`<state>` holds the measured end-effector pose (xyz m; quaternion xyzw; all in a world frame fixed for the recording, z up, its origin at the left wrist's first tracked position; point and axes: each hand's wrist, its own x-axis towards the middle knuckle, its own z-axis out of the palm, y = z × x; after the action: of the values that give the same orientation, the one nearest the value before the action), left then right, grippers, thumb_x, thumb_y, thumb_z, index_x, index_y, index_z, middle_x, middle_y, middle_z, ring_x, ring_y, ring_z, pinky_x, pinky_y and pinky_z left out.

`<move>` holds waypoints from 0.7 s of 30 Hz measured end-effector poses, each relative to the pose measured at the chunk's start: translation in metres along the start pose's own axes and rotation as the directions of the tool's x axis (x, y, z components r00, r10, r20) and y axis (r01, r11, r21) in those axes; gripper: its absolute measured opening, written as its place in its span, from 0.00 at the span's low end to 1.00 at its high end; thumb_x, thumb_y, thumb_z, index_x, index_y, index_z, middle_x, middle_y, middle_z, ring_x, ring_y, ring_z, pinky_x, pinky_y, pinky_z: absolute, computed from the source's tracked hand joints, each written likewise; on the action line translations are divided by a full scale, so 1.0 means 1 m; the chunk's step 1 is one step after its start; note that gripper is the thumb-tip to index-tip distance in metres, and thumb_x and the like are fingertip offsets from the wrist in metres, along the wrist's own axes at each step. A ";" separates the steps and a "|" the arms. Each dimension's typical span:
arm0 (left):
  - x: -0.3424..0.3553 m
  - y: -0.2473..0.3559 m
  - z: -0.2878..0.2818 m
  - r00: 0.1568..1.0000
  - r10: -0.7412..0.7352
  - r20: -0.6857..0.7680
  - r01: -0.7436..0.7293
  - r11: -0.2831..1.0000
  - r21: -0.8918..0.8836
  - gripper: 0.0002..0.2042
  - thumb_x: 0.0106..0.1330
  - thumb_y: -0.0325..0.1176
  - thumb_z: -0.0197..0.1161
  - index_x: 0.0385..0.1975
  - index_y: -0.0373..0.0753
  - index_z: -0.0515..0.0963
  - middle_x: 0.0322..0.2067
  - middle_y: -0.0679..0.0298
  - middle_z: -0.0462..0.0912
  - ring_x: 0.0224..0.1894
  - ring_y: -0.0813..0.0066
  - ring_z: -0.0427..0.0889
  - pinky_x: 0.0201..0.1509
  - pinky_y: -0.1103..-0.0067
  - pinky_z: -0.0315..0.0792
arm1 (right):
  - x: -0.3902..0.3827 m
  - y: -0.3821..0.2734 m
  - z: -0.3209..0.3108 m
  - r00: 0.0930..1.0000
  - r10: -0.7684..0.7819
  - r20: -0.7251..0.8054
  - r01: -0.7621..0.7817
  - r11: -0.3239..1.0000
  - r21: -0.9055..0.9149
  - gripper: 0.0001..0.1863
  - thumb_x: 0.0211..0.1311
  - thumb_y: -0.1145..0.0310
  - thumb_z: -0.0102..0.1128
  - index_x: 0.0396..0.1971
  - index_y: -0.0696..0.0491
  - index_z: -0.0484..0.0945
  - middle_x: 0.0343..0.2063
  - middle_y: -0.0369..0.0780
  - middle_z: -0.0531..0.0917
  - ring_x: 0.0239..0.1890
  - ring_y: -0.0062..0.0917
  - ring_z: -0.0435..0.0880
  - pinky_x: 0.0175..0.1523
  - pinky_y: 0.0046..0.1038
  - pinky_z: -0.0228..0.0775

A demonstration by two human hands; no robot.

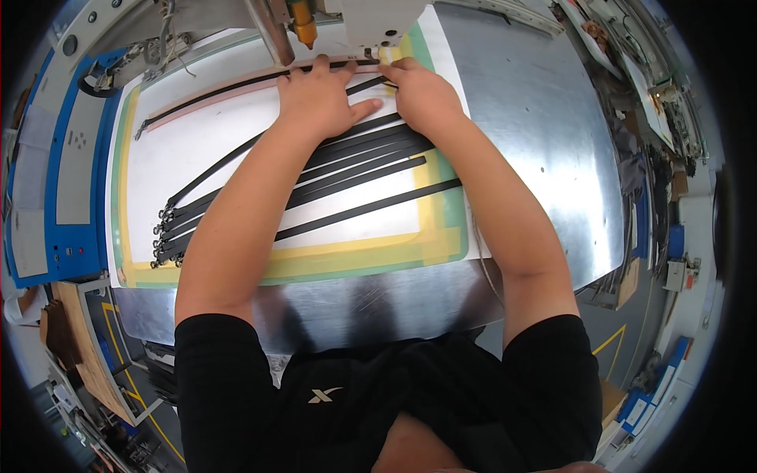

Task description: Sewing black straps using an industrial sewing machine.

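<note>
A black strap [211,95] lies along a pink strip [183,112] at the far side of the white work sheet [189,146]. My left hand [315,98] rests on that strap's right part with its fingers spread and its thumb pointing right. Beside the strap's right end is my right hand [427,96], its fingers curled together. A second black strap [217,164] slants up from the left and runs in under my right fingers, which seem to pinch its end. Closer to me, several black straps [355,162] with metal clasps [160,230] at their left ends fan out beneath my forearms.
Above the hands hang a machine head [384,22] and an orange nozzle [303,24]. Yellow and green tape [441,246] borders the sheet on a metal table [536,134]. A blue control box [75,181] stands at the left. Shelving [666,94] lines the right.
</note>
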<state>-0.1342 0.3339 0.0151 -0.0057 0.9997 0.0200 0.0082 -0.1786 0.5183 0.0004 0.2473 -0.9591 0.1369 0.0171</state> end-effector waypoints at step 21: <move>-0.075 -0.375 0.014 0.918 -0.291 -0.268 0.294 0.955 -0.032 0.31 0.75 0.54 0.59 0.64 0.33 0.76 0.58 0.43 0.80 0.58 0.42 0.82 0.63 0.59 0.75 | -0.009 -0.006 -0.002 0.999 0.041 0.006 -0.041 0.999 -0.014 0.28 0.68 0.79 0.49 0.65 0.41 0.78 0.62 0.32 0.80 0.56 0.32 0.85 0.57 0.34 0.81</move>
<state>-0.0548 -0.0396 -0.0128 -0.1576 0.9794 0.0133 -0.1253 -0.1680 0.5177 0.0031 0.2280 -0.9649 0.1297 0.0129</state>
